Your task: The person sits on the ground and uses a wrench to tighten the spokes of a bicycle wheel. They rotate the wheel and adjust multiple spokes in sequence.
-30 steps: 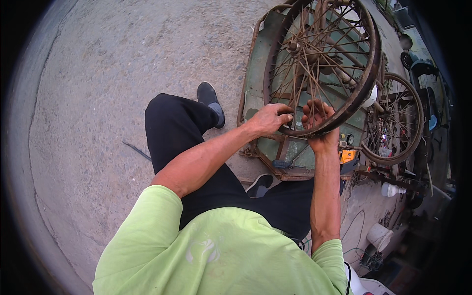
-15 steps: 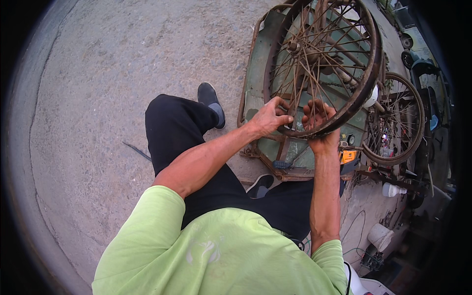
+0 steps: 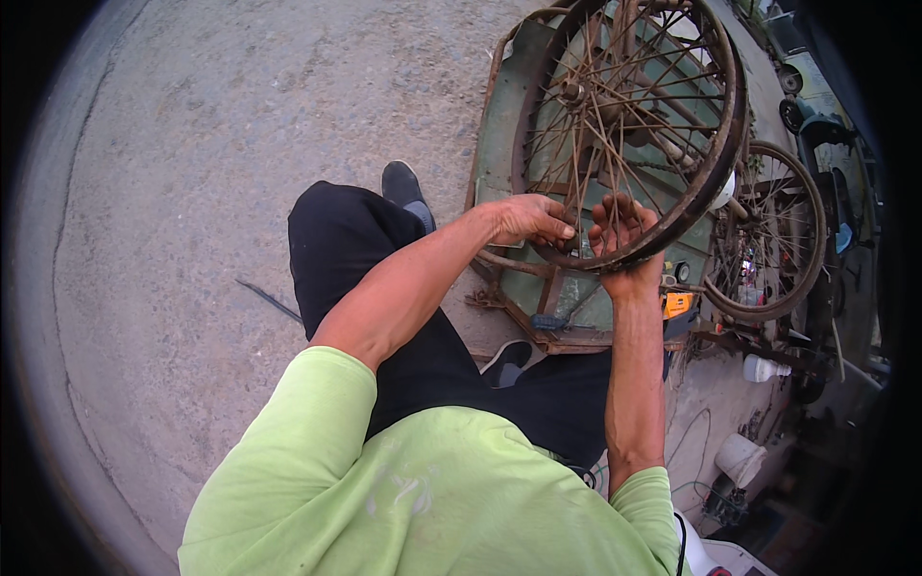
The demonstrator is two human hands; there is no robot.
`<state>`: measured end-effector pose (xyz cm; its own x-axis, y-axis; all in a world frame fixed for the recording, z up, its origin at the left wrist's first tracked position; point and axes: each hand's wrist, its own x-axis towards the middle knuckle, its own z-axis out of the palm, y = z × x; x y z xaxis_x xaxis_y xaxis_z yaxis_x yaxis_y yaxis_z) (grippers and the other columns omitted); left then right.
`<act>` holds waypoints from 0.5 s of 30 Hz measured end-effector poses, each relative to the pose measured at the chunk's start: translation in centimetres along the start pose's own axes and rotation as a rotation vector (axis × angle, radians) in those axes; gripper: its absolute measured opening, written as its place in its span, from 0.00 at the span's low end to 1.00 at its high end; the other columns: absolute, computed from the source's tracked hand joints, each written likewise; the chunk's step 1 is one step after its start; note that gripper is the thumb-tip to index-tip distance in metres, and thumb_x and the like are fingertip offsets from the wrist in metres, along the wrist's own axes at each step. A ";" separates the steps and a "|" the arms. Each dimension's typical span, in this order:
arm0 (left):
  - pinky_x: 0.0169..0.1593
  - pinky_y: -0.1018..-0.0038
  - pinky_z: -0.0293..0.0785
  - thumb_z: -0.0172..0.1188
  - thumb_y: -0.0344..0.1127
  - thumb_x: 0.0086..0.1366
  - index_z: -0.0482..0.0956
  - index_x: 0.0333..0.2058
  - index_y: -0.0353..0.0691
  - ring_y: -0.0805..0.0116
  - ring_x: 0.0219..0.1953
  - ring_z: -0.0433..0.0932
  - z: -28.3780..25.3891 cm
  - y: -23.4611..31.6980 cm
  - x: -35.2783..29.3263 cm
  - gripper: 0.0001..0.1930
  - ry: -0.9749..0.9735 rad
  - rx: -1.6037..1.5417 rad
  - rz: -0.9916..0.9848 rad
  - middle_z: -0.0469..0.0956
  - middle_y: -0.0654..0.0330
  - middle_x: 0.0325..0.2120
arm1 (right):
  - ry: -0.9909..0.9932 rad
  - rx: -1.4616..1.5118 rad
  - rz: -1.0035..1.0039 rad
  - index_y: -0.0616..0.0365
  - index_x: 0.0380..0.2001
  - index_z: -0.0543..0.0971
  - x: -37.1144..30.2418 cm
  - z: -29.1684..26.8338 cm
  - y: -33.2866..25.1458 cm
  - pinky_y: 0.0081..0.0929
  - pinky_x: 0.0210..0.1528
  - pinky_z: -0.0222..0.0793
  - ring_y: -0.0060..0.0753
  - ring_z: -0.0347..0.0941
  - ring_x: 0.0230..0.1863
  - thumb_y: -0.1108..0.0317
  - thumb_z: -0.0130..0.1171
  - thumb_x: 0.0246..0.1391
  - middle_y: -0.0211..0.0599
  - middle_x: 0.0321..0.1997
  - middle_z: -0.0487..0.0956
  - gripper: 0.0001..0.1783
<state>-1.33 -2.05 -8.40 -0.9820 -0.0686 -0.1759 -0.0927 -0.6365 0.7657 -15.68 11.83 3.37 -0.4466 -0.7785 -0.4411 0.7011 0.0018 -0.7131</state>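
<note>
A rusty spoked wheel [image 3: 713, 171] without a tyre stands tilted in front of me at the upper right. My left hand [image 3: 538, 219] is at its near left side, thumb and fingers pinched together at a spoke [image 3: 576, 187] just above the rim. From below, my right hand [image 3: 622, 226] reaches around the near part of the rim, its curled, dirty fingers showing between the spokes. The rim crosses in front of that palm and hides part of it. Behind the wheel lies a worn green metal cart bed [image 3: 501, 158] with a rusty frame.
A second spoked wheel [image 3: 818, 216] stands to the right. A yellow-orange item [image 3: 678, 305] and a blue-grey item [image 3: 549, 323] lie near the cart's near edge. A white bucket [image 3: 740, 459] and a light bulb [image 3: 765, 368] are at the lower right. A dark strip [image 3: 269, 300] lies on the concrete.
My left hand has turned over slightly and its fingers have come together at the spoke, with the forearm raised a little. The right hand and the wheel have hardly moved.
</note>
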 end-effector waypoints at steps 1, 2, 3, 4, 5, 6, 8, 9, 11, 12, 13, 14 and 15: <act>0.42 0.74 0.70 0.71 0.39 0.66 0.82 0.52 0.37 0.73 0.38 0.79 -0.1 -0.1 0.1 0.19 -0.024 -0.024 0.002 0.83 0.65 0.36 | 0.000 0.004 -0.002 0.54 0.48 0.84 0.0 0.0 0.0 0.33 0.45 0.82 0.38 0.85 0.49 0.56 0.57 0.66 0.35 0.49 0.86 0.16; 0.42 0.74 0.70 0.72 0.39 0.66 0.83 0.51 0.37 0.72 0.38 0.79 0.0 -0.1 0.2 0.18 -0.005 -0.004 -0.004 0.83 0.65 0.36 | 0.005 0.005 -0.001 0.54 0.48 0.84 0.1 -0.1 0.1 0.33 0.45 0.82 0.37 0.85 0.49 0.56 0.58 0.66 0.35 0.49 0.87 0.16; 0.42 0.74 0.70 0.72 0.39 0.66 0.83 0.49 0.38 0.72 0.38 0.79 0.1 0.0 0.3 0.17 0.014 0.016 -0.009 0.83 0.65 0.35 | 0.009 0.006 0.000 0.54 0.48 0.84 0.2 -0.3 0.1 0.33 0.45 0.82 0.37 0.85 0.49 0.56 0.58 0.66 0.35 0.49 0.87 0.16; 0.41 0.74 0.71 0.72 0.39 0.65 0.83 0.48 0.38 0.72 0.37 0.79 0.3 0.0 0.4 0.16 0.034 0.036 -0.013 0.83 0.65 0.35 | 0.012 0.007 0.001 0.54 0.48 0.84 0.2 -0.3 0.1 0.33 0.45 0.81 0.37 0.85 0.49 0.56 0.58 0.66 0.35 0.49 0.87 0.16; 0.41 0.74 0.71 0.73 0.38 0.65 0.83 0.46 0.38 0.72 0.37 0.79 0.5 -0.3 0.7 0.15 0.071 0.033 0.011 0.83 0.64 0.35 | 0.012 0.006 0.002 0.54 0.48 0.84 0.2 -0.2 0.2 0.34 0.45 0.81 0.37 0.85 0.49 0.56 0.58 0.66 0.35 0.49 0.87 0.16; 0.40 0.74 0.71 0.73 0.38 0.65 0.83 0.45 0.38 0.72 0.37 0.79 0.9 -0.8 0.9 0.15 0.109 0.030 0.036 0.83 0.64 0.35 | 0.011 0.005 0.004 0.54 0.48 0.84 0.2 -0.1 0.2 0.34 0.45 0.81 0.37 0.84 0.49 0.56 0.58 0.66 0.35 0.49 0.87 0.16; 0.41 0.73 0.71 0.73 0.38 0.64 0.82 0.44 0.39 0.72 0.37 0.78 1.6 -1.1 0.8 0.15 0.168 0.039 0.065 0.82 0.64 0.34 | 0.020 0.005 0.005 0.54 0.48 0.84 0.2 -0.1 0.2 0.35 0.45 0.81 0.37 0.84 0.49 0.56 0.58 0.66 0.35 0.49 0.87 0.17; 0.42 0.73 0.71 0.73 0.39 0.64 0.81 0.43 0.39 0.73 0.37 0.77 2.0 -1.0 0.6 0.15 0.189 0.051 0.068 0.82 0.65 0.35 | 0.031 0.006 0.004 0.54 0.48 0.84 0.3 -0.3 0.2 0.35 0.45 0.81 0.37 0.84 0.49 0.56 0.58 0.66 0.35 0.49 0.87 0.17; 0.42 0.72 0.71 0.74 0.39 0.63 0.81 0.43 0.39 0.74 0.37 0.76 2.5 -0.6 0.3 0.15 0.208 0.097 0.072 0.81 0.66 0.34 | 0.034 0.008 0.003 0.54 0.48 0.84 0.3 -0.4 0.1 0.35 0.44 0.81 0.37 0.84 0.48 0.56 0.58 0.65 0.35 0.49 0.87 0.17; 0.42 0.73 0.72 0.74 0.40 0.63 0.81 0.42 0.39 0.73 0.36 0.77 2.5 -0.4 0.2 0.15 0.205 0.132 0.073 0.81 0.65 0.34 | 0.028 0.008 0.001 0.54 0.48 0.83 0.3 -0.5 0.1 0.35 0.44 0.80 0.37 0.84 0.48 0.56 0.58 0.65 0.35 0.48 0.86 0.17; 0.42 0.73 0.72 0.74 0.40 0.63 0.81 0.42 0.39 0.73 0.36 0.77 2.5 -0.2 0.0 0.15 0.201 0.166 0.073 0.81 0.65 0.33 | 0.022 0.009 -0.001 0.54 0.48 0.83 0.3 -0.5 0.0 0.35 0.44 0.80 0.37 0.84 0.48 0.56 0.58 0.65 0.35 0.48 0.86 0.17; 0.42 0.73 0.73 0.74 0.40 0.63 0.81 0.41 0.39 0.73 0.36 0.77 2.3 -0.1 0.0 0.15 0.179 0.162 0.077 0.81 0.65 0.33 | 0.028 0.008 -0.003 0.54 0.48 0.83 0.2 -0.3 0.0 0.35 0.44 0.80 0.37 0.84 0.48 0.56 0.58 0.65 0.35 0.48 0.86 0.17; 0.41 0.73 0.73 0.74 0.41 0.63 0.81 0.41 0.39 0.73 0.36 0.77 1.9 0.0 -0.1 0.15 0.156 0.157 0.081 0.81 0.65 0.33 | 0.035 0.007 -0.006 0.54 0.48 0.83 0.0 -0.1 0.0 0.34 0.44 0.80 0.38 0.84 0.48 0.56 0.58 0.65 0.35 0.48 0.86 0.17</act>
<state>-1.51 -0.56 -7.23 -0.9511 -0.2399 -0.1945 -0.0515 -0.4976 0.8659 -15.71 11.85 3.29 -0.4699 -0.7563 -0.4552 0.7019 -0.0073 -0.7123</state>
